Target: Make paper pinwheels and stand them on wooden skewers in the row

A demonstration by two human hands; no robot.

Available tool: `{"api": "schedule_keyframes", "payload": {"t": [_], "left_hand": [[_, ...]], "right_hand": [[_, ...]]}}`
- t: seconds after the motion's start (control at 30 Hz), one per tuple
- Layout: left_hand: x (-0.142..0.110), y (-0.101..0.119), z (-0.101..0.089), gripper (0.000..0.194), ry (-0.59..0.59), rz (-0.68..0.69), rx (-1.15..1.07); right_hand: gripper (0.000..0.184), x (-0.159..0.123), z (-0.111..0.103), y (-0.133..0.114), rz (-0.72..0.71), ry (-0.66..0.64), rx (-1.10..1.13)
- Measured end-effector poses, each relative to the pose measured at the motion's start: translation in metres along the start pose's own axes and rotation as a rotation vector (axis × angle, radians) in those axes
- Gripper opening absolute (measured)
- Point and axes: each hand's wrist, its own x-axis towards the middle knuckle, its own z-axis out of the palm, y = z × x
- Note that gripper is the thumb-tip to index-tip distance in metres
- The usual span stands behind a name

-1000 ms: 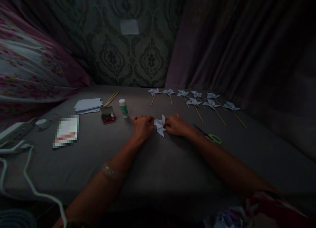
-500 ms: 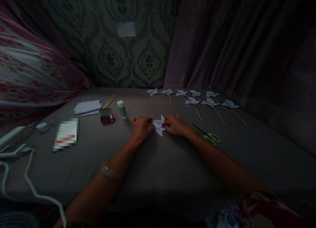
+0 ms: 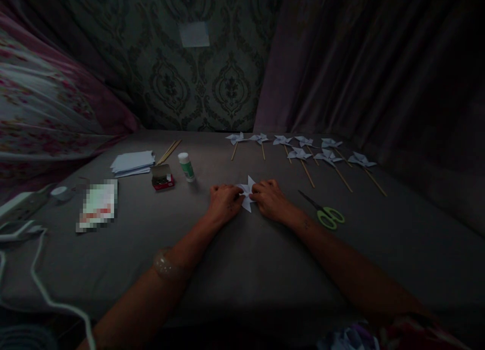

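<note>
A white paper pinwheel (image 3: 247,192) without a visible stick lies between my hands at the middle of the table. My left hand (image 3: 226,202) is closed on its left side, the fingertips near its centre. From the right, my right hand (image 3: 271,198) pinches the same pinwheel. Two of its points show, one above and one below the fingers; the rest is covered. Green-handled scissors (image 3: 329,217) lie right of my right hand, blades part-spread. Left of my left hand stands a green glue stick (image 3: 186,168) with a white cap.
Several finished pinwheels on sticks (image 3: 301,155) lie at the back right. At the left are a paper stack (image 3: 132,162), loose wooden sticks (image 3: 168,152), a small red box (image 3: 162,181), a blurred packet (image 3: 99,204), a white lid (image 3: 60,192) and a power strip (image 3: 22,208) with a white cable.
My left hand has moved right, in toward the pinwheel's centre, and covers more of it. My right hand stays at its right side. The view has shifted slightly.
</note>
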Motion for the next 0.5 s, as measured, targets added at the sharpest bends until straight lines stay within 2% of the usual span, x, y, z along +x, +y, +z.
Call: {"api": "schedule_keyframes", "payload": {"t": [0.3,0.5], "left_hand": [[0.004,-0.005,0.006,0.023,-0.017,-0.001,-0.017],[0.004,-0.005,0.005,0.025,-0.023,0.007,-0.006]], "right_hand": [[0.035,-0.004,0.011,0.009,0.198,0.097,0.256],[0.038,-0.006,0.01,0.01,0.237,0.127,0.323]]}}
